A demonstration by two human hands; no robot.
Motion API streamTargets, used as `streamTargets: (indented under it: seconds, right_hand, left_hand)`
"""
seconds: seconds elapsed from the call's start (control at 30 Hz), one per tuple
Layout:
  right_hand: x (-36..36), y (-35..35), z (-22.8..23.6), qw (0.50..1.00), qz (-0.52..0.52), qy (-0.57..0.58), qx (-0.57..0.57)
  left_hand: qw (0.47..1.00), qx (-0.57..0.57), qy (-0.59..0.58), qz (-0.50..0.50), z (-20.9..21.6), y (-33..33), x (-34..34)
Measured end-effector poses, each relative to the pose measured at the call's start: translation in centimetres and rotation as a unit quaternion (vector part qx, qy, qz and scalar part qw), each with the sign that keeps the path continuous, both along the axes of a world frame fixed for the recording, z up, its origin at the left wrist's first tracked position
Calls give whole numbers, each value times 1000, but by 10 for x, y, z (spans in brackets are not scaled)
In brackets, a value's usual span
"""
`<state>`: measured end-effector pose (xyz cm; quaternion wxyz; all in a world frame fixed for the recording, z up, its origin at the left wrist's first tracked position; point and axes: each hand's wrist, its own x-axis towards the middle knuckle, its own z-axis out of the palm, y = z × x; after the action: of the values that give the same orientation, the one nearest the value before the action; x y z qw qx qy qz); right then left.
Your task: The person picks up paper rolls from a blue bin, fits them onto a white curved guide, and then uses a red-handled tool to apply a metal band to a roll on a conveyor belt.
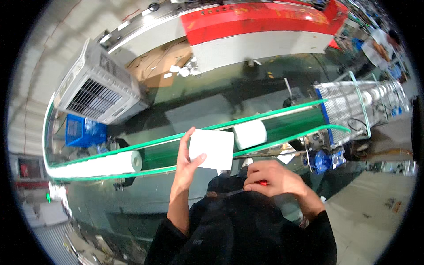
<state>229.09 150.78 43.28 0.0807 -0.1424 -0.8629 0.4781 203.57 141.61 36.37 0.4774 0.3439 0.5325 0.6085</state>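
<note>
In my left hand (185, 164) is a white paper roll (213, 149), held up in front of the green conveyor belt (289, 126). The thumb lies across its near face and the fingers go round its left side. My right hand (274, 177) is closed, close to my body, around a small red-handled tool (263, 182). A thin grey blade or shaft seems to stick out of it to the left; its kind cannot be made out. Just beyond the held roll, another white roll (250, 134) lies on the belt. A row of white rolls (95, 165) fills the belt's left end.
Green guide rails (176, 169) edge the belt. To the right stands a perforated metal section (338, 110) bearing more rolls, with a blue motor (327, 160) below. Across the aisle are an air cooler (99, 88), a blue crate (86, 131) and a red-and-white machine (260, 24). A person (377, 51) is at far right.
</note>
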Motion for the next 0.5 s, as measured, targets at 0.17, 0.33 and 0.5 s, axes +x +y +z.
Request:
streamTargets:
  seconds: [0.17,0.33,0.5]
  right_hand:
    - [-10,10,41,993,-65,-69,75]
    - [-22,8,66,978,-64,-141,143]
    - [-33,-6,86,969,-51,-199,140]
  left_hand:
    - [983,40,34,-178,40,4,26]
    - [957,29,89,-274,59,-5,36]
    - [957,23,52,-286,64,-17,36]
